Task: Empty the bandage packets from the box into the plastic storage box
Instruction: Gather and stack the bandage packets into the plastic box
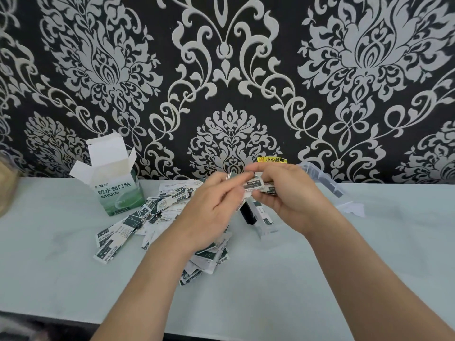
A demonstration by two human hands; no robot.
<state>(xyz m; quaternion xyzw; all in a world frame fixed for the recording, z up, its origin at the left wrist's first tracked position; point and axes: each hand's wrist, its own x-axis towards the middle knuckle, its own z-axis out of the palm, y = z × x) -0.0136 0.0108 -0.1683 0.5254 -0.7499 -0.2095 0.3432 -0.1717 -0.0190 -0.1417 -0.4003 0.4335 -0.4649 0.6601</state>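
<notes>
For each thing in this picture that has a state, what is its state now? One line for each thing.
Bandage box: upright, top flaps open.
Bandage packets: scattered loose on the table.
Plastic storage box: clear, mostly hidden behind the hands; contents cannot be told.
Left hand: fingers pinching a packet.
Right hand: gripping a small bunch of packets.
</notes>
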